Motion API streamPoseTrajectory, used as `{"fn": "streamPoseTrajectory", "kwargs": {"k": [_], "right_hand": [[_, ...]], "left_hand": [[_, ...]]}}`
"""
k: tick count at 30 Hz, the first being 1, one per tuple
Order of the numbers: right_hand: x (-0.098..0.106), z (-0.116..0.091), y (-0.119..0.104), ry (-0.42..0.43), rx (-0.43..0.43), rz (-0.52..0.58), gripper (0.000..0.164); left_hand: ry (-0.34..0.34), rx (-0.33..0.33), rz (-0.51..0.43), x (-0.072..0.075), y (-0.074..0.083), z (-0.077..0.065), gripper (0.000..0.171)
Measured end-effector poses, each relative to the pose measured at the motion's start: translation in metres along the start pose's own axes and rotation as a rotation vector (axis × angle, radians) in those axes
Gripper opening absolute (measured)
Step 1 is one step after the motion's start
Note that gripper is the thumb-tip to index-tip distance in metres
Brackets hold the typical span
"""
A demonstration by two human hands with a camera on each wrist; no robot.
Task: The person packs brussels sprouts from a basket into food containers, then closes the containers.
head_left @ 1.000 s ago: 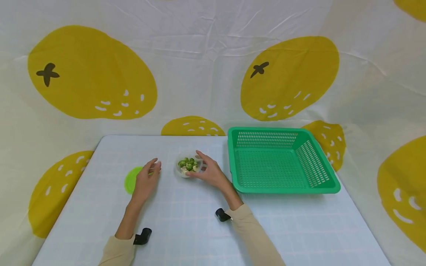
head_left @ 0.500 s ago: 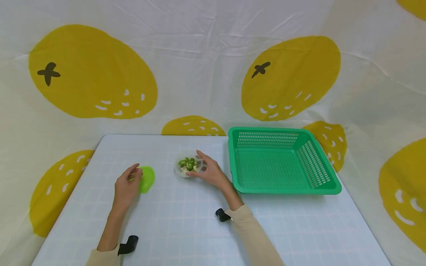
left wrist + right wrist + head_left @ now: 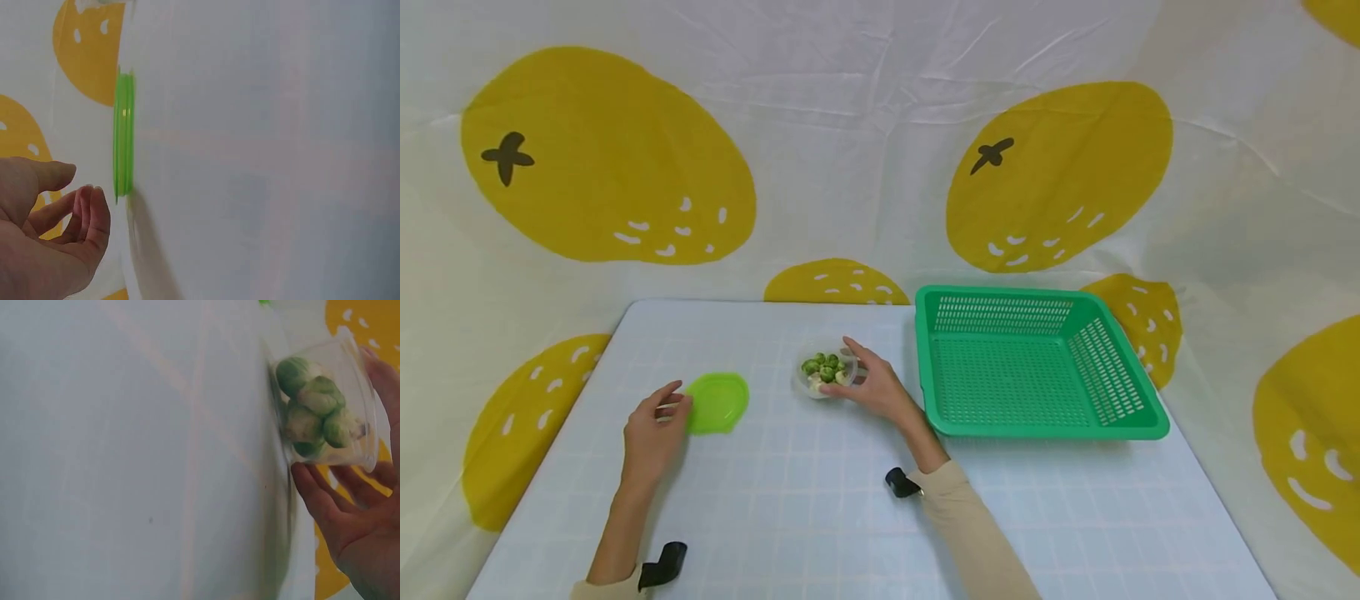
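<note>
A clear round plastic container with several Brussels sprouts in it stands on the table. My right hand grips its right side, thumb in front and fingers behind. From the right wrist view, the sprouts show through the container's wall. To the left lies a bright green lid, flat on the table. Just left of this lid hovers my left hand, its fingers loosely bent. In the left wrist view that hand holds nothing, and a small gap separates its fingertips from the lid's rim.
A large green plastic basket with slotted walls stands at the right rear of the table. The pale checked tablecloth reaches to a fabric backdrop printed with yellow fruit. Black wrist cameras sit at both sleeves.
My left hand has moved left across the green lid and off it, leaving the lid uncovered. The right hand keeps its grip on the container in the same spot.
</note>
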State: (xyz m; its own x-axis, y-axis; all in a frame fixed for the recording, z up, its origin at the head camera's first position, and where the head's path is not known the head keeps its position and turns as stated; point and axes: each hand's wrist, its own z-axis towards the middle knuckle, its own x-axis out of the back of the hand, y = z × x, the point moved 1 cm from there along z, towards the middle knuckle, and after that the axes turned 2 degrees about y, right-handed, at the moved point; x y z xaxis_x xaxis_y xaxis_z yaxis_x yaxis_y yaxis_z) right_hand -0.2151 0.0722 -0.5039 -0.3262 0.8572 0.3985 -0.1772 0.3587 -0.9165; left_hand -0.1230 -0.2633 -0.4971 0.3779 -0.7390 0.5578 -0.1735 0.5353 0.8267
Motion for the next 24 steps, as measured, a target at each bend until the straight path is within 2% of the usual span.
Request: {"fn": "streamPoseTrajectory", "kwargs": {"k": [6, 11, 17, 20, 24], "right_hand": [[0.0, 0.001, 0.001, 0.0, -0.01, 0.02, 0.094], [-0.001, 0.001, 0.001, -0.013, -0.009, 0.031, 0.094], [-0.001, 0.001, 0.001, -0.015, -0.012, 0.021, 0.094], [-0.001, 0.001, 0.002, -0.009, -0.013, 0.022, 0.094], [-0.001, 0.002, 0.002, -0.015, -0.015, 0.021, 0.094]], "left_hand": [[-0.02, 0.064, 0.039, 0.005, -0.011, 0.002, 0.045], [-0.062, 0.068, 0.107, 0.007, -0.015, 0.003, 0.046], [-0.105, 0.075, 0.129, 0.005, -0.015, 0.003, 0.044], [-0.093, 0.077, 0.14, 0.003, -0.014, 0.004, 0.042], [-0.043, 0.101, 0.152, 0.001, -0.011, 0.005, 0.04]]}}
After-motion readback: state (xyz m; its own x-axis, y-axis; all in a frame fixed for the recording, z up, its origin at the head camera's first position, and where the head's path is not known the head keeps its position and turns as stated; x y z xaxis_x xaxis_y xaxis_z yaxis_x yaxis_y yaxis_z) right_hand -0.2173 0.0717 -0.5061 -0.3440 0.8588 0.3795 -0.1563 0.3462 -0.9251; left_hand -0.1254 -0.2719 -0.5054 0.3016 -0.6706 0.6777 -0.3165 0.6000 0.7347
